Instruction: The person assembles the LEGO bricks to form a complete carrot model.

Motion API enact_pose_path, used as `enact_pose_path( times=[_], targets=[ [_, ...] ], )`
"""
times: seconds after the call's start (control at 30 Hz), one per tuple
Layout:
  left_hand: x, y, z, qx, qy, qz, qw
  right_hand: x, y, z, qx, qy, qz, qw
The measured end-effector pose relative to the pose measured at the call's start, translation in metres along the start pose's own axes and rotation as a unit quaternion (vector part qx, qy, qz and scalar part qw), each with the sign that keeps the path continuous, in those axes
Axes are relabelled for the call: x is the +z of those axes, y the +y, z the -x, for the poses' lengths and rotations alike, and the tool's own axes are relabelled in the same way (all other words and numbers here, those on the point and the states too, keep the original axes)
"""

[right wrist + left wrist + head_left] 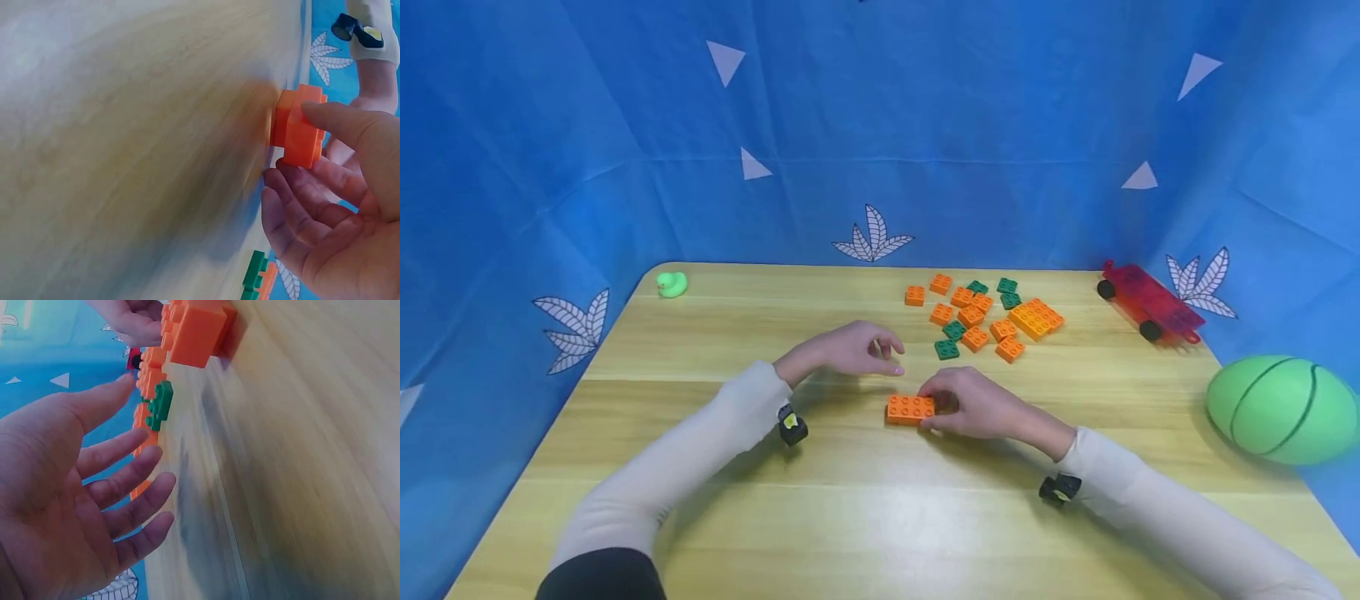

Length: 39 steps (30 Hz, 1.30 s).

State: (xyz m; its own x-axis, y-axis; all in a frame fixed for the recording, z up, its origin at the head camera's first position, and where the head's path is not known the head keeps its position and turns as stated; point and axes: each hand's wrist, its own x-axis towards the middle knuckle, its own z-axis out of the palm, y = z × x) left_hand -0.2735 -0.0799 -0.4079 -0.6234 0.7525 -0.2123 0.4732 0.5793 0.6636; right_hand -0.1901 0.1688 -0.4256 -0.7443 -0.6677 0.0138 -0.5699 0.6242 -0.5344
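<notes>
My right hand (973,404) pinches the right end of an orange toy brick (910,408) with two rows of studs, between thumb and fingertips. In the right wrist view that brick (303,140) sits on a second orange piece (283,117) below it, which stands at the tabletop. My left hand (853,348) hovers just beyond and left of the brick, holding nothing. The left wrist view shows its fingers (140,472) spread and relaxed, apart from the brick (199,334).
Behind the hands lie scattered orange bricks (975,338) and green bricks (947,349), with a larger orange block (1036,319) to their right. A red toy car (1153,304) and a green ball (1283,410) are at the right. A green toy duck (672,284) sits at the far left corner.
</notes>
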Motion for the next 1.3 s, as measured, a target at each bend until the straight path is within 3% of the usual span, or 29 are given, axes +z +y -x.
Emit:
enact_pose_path(
  times=[0.13, 0.27, 0.37, 0.47, 0.6, 0.83, 1.3],
  targets=[
    [0.003, 0.003, 0.004, 0.017, -0.034, 0.017, 0.9991, -0.004, 0.001, -0.001, 0.007, -0.001, -0.004, 1.0],
    [0.016, 0.006, 0.022, 0.014, -0.061, 0.017, 0.9979, -0.034, 0.011, 0.005, 0.066, 0.004, 0.007, 0.998],
    [0.026, 0.007, 0.032, 0.019, -0.04, -0.003, 0.999, -0.071, 0.035, 0.014, 0.134, 0.035, 0.047, 0.989],
    [0.035, 0.007, 0.037, 0.02, -0.003, -0.007, 0.9998, -0.103, 0.068, 0.022, 0.209, 0.065, 0.095, 0.971],
    [0.045, 0.007, 0.038, 0.021, 0.036, -0.017, 0.999, -0.125, 0.107, 0.027, 0.267, 0.058, 0.117, 0.955],
    [0.052, 0.011, 0.036, 0.024, 0.051, -0.042, 0.9975, -0.124, 0.141, 0.022, 0.275, 0.026, 0.121, 0.953],
    [0.057, 0.017, 0.031, -0.001, 0.057, -0.068, 0.9961, -0.119, 0.162, 0.028, 0.302, 0.075, 0.095, 0.946]
  ],
)
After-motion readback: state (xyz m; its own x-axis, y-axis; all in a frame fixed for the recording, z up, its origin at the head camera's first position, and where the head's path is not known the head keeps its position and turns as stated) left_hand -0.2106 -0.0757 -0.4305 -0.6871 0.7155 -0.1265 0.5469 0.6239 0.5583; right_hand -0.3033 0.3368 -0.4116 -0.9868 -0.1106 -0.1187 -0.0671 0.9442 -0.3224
